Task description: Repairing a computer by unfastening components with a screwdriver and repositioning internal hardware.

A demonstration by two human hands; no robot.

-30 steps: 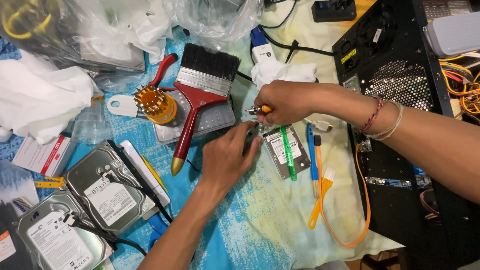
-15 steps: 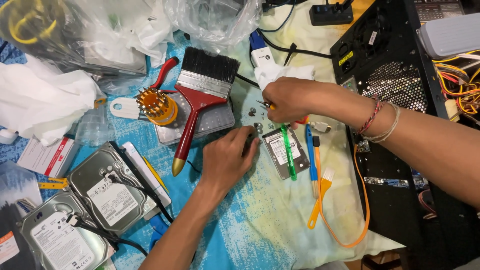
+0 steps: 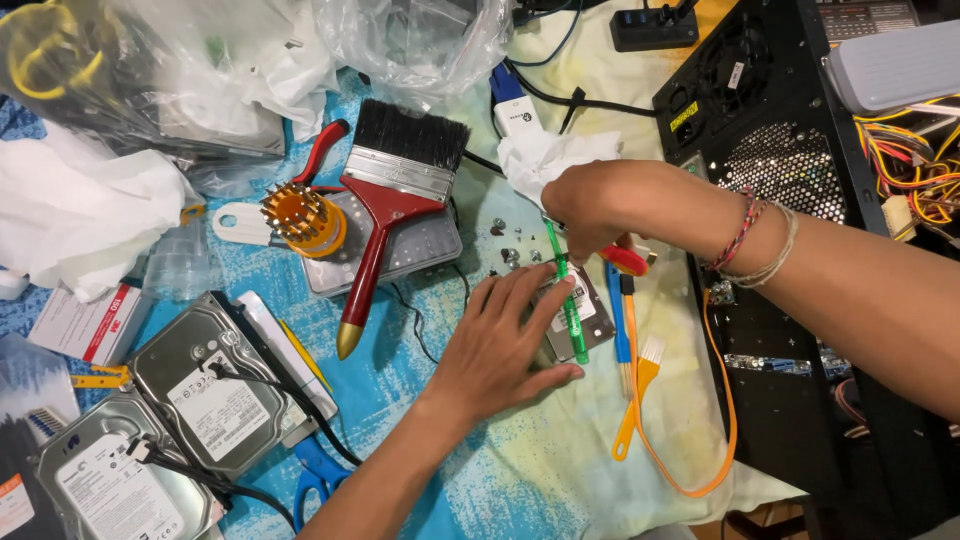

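Silver and small, the laptop-size hard drive lies on the cloth-covered table just in front of the open computer case, and our left hand rests flat on it with the fingers spread, pinning it down. Our right hand is closed around a red-handled screwdriver, working at the drive's upper edge; a green tool lies across the drive's label, under our left fingertips.

Loose screws sit scattered on the cloth just above the left hand. We judge these the first risk: a sweep of either wrist could flick them into the folds or toward the case. If the left hand's pressure eases, the drive could turn under the driver and the tip could slip out and scar the screw head or the board. The green tool may also roll and shift our grip. The big red-handled paintbrush and the orange bit holder lie near but apart.
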